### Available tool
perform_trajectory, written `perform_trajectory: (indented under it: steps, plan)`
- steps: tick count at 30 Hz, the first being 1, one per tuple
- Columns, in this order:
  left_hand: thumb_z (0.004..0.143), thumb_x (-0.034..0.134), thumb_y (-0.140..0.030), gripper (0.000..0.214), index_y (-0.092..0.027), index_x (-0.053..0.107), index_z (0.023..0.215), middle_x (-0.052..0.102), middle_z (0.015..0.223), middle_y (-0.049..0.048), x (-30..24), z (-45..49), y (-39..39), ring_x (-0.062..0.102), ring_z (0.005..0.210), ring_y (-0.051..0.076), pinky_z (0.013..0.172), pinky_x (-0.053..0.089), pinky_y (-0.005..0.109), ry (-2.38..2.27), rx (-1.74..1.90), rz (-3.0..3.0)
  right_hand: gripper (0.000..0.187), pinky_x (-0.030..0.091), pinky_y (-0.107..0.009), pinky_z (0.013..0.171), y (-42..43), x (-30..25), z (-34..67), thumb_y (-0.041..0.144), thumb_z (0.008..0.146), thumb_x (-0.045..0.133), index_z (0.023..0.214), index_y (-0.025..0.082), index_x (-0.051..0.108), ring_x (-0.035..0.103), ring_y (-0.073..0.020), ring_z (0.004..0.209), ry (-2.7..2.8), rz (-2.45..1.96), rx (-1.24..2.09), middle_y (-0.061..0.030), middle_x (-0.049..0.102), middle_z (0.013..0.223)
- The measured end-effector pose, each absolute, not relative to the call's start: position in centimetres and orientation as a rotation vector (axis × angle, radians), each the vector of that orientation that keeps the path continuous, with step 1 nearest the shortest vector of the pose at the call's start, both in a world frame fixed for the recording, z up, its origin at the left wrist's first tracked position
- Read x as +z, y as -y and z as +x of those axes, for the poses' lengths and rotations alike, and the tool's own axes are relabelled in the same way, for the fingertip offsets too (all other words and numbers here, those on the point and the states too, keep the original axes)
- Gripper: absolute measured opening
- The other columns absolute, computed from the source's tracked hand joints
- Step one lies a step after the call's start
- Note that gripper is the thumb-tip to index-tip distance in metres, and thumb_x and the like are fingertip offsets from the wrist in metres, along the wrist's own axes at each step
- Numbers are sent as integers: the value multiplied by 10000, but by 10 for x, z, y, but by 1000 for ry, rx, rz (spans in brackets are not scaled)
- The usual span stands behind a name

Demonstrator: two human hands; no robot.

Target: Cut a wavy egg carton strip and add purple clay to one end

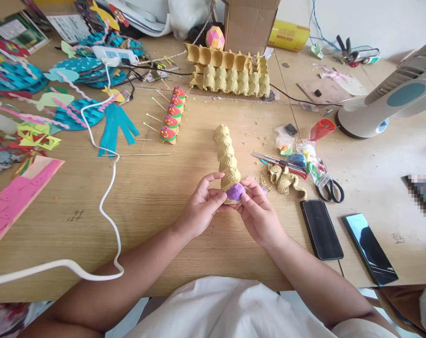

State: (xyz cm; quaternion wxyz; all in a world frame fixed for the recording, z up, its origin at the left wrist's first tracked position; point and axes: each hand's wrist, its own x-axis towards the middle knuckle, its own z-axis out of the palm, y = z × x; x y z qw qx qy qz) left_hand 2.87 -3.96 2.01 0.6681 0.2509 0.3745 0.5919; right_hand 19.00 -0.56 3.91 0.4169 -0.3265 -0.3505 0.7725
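A strip of tan egg carton cups (225,151) points away from me on the wooden table. Purple modelling clay (236,192) is spread over its nearest cup. My left hand (204,202) grips the near end from the left, thumb against the clay's edge and index finger along the cup above. From the right, my right hand (260,211) holds the same end, its thumb pressing the clay. Fingertips under the strip are partly hidden. Just behind my right fingers lies a small bit of purple clay (263,189), partly covered.
A painted egg carton caterpillar (173,115) stands beyond my left hand. To the right lie a utility knife (281,164), carton scraps (285,179), scissors (329,190) and two phones (321,230). A white cable (109,211) crosses the left side. Egg cartons (234,77) stand at the back.
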Motion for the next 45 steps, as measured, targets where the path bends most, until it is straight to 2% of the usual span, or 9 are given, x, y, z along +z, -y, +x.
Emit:
perform_trajectory:
  steps: [4, 7, 15, 22, 28, 34, 40, 45]
  plan:
    - [875, 808, -371, 550, -261, 523, 1332, 757, 823, -20, 21, 29, 40, 756, 801, 166, 756, 580, 274, -843, 1356, 571, 337, 514, -315, 813, 6, 37, 189, 380, 853, 818, 1134, 308, 646, 607, -155, 861, 868, -850, 1937, 5, 657, 1017]
    - [846, 837, -335, 557, -240, 530, 1301, 760, 837, -5, 21, 29, 40, 735, 803, 156, 743, 568, 259, -900, 1370, 592, 358, 510, -315, 817, 7, 33, 188, 394, 851, 822, 1146, 314, 635, 611, -155, 857, 888, -867, 1942, 8, 666, 998]
    - [865, 819, -286, 425, -245, 517, 1161, 719, 745, -43, 20, 26, 41, 658, 705, 105, 704, 527, 219, -950, 1395, 659, 366, 504, -287, 798, 9, 33, 188, 384, 838, 844, 1124, 317, 627, 600, -141, 833, 890, -867, 1974, 23, 666, 941]
    - [865, 812, -405, 523, -249, 522, 1272, 758, 835, -11, 19, 27, 40, 717, 778, 149, 726, 551, 259, -899, 1371, 542, 370, 503, -293, 780, 7, 30, 188, 402, 844, 834, 1135, 316, 623, 588, -149, 821, 961, -905, 1890, 19, 664, 947]
    - [856, 821, -342, 480, -234, 545, 1234, 764, 864, -9, 21, 28, 37, 715, 797, 129, 750, 561, 246, -901, 1343, 370, 424, 506, -290, 790, 6, 31, 188, 387, 823, 850, 1188, 314, 647, 582, -150, 832, 952, -917, 1920, 13, 679, 968]
    - [839, 830, -276, 503, -228, 505, 1219, 783, 983, 22, 21, 25, 34, 730, 798, 146, 760, 584, 294, -808, 1335, 337, 457, 527, -297, 802, 6, 29, 187, 371, 826, 845, 1245, 318, 669, 601, -152, 847, 952, -912, 2003, 0, 692, 1019]
    - [829, 811, -225, 492, -225, 506, 1215, 779, 949, 14, 21, 23, 34, 719, 760, 140, 735, 571, 289, -797, 1327, 327, 412, 507, -276, 782, 1, 21, 189, 331, 820, 863, 1187, 328, 674, 583, -142, 840, 1051, -816, 2009, 19, 671, 951]
    - [813, 790, -207, 467, -225, 506, 1183, 764, 823, -9, 25, 23, 34, 700, 718, 131, 704, 538, 261, -832, 1335, 312, 386, 505, -247, 775, -2, 14, 189, 313, 847, 846, 1192, 311, 672, 573, -128, 847, 1126, -747, 1998, 18, 660, 940]
